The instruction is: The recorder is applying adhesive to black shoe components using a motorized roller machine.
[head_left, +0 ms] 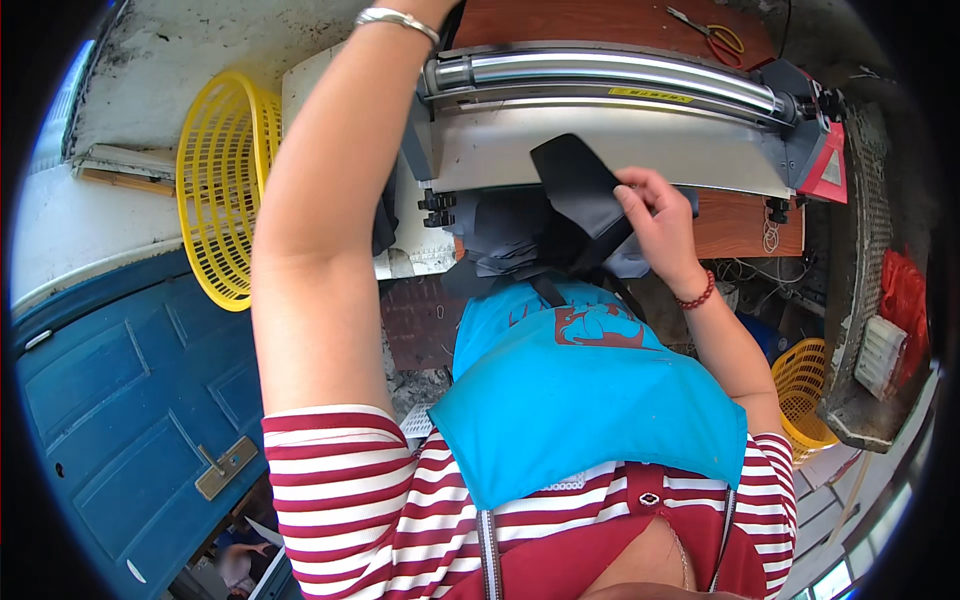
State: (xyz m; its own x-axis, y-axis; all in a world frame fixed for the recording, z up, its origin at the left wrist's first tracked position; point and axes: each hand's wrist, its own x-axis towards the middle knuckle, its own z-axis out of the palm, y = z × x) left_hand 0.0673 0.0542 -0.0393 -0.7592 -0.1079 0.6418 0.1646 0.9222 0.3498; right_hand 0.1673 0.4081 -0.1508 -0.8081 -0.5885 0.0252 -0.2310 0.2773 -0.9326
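Near roller (620, 75), right fingers (648, 183) pinch black piece (575, 180).

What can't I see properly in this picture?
In the head view:
Left hand: cut off by the top edge, past the silver bangle.
Underside of the black piece in the right hand: turned away from the camera.
Number of grey-black pieces beside it: they overlap.
Person at the lower left: too small to tell their actions.
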